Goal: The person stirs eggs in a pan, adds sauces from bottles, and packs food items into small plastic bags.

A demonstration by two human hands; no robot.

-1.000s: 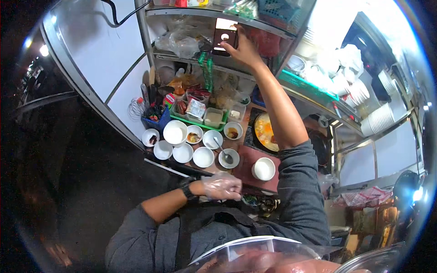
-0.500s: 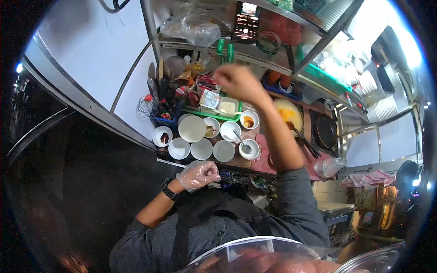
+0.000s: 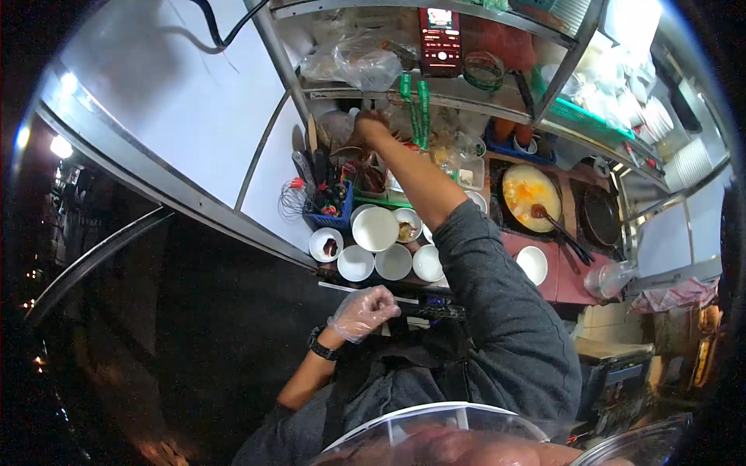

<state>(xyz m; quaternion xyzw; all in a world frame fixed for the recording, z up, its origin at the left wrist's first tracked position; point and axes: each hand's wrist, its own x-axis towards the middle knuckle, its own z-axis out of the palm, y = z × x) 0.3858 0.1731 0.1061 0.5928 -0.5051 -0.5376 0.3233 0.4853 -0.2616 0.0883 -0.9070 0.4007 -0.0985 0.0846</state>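
Note:
My right hand reaches to the back of the counter under the shelf, among bags, small containers and bottles; its fingers are partly hidden, so its grip is unclear. My left hand, in a clear plastic glove, is curled closed near the counter's front edge, with nothing visible in it. Several white bowls stand between my hands, some with dark or yellowish contents. Right of my forearm a pan holds a yellowish mixture and a spatula.
A phone with a lit screen stands on the shelf. A utensil holder is at the left, a second dark pan and a clear jug at the right. Stacked cups sit on a side shelf above them.
My right hand has left the phone's screen and moved down and left to the back of the counter. My left hand stays curled at the front edge. The view has shifted.

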